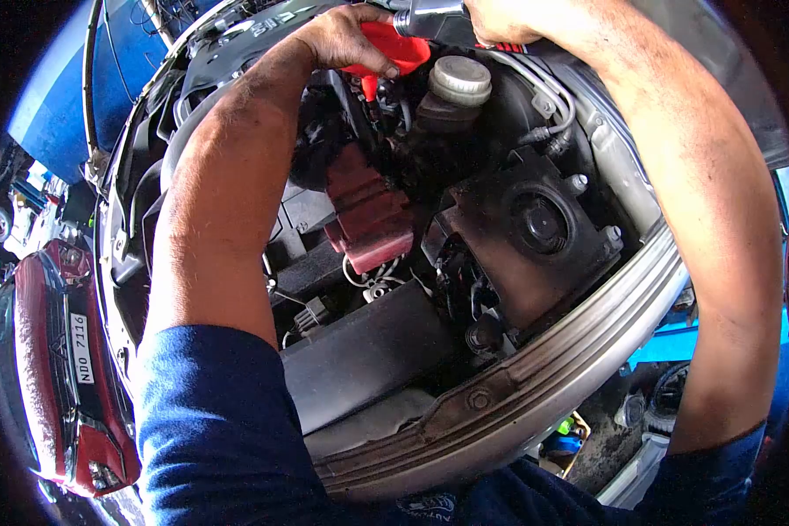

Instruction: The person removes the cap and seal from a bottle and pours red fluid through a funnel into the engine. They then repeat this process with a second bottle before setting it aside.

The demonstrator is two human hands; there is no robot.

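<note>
My left hand (346,39) grips the rim of a red funnel (410,56), its thumb across the near side. The funnel stands upright at the far end of the engine bay, its narrow spout pointing down; where the spout ends is hard to make out. My right hand (504,19), partly cut off by the top edge, is closed around a dark grey bottle (443,24). That bottle lies tilted on its side, with its neck over the funnel's mouth. Any liquid is too small to tell. Just right of the funnel sits a round metallic reservoir cap (461,81).
Below my arms are a red-covered box (368,210), a black battery-like case (368,351) and a black cover with a round vent (543,223). The silver body edge (500,377) curves along the near side. A red car (66,368) is parked at left.
</note>
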